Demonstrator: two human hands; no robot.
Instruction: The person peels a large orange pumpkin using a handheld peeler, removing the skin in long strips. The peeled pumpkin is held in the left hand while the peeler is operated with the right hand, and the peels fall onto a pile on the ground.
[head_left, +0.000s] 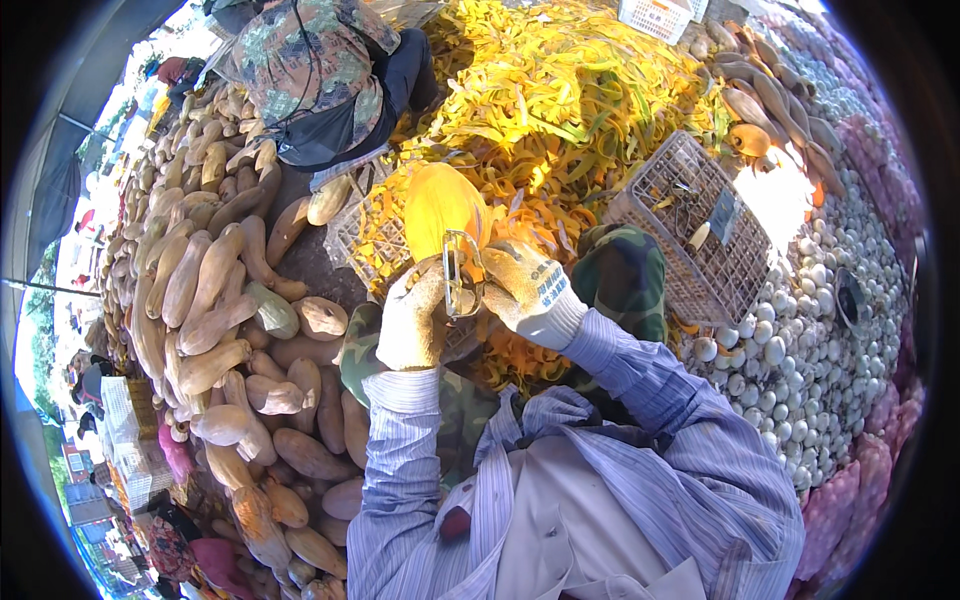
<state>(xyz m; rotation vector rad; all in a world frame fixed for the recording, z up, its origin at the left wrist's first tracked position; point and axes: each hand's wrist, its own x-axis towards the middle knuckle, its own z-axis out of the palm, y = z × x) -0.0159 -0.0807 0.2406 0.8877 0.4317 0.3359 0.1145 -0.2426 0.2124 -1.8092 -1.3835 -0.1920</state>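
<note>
A butternut-type squash (444, 206), its skin peeled to bright orange-yellow, points away from me between my hands. My left hand (414, 315), in a stained work glove, grips its near end; the fingers are partly hidden. A metal-framed peeler (453, 276) lies across that near end, beside the left fingers. My right hand (529, 289), in a glove bearing blue writing, holds the peeler from the right. Beneath the squash, a plastic crate (352, 238) carries orange and yellow peelings.
A heap of peelings (540, 82) spreads ahead. Unpeeled squashes (202, 277) pile up on the left. On the right, a crate (660, 262) has small tools on top, with white onions (780, 390) beyond it. A person in a patterned jacket (307, 67) sits at upper left.
</note>
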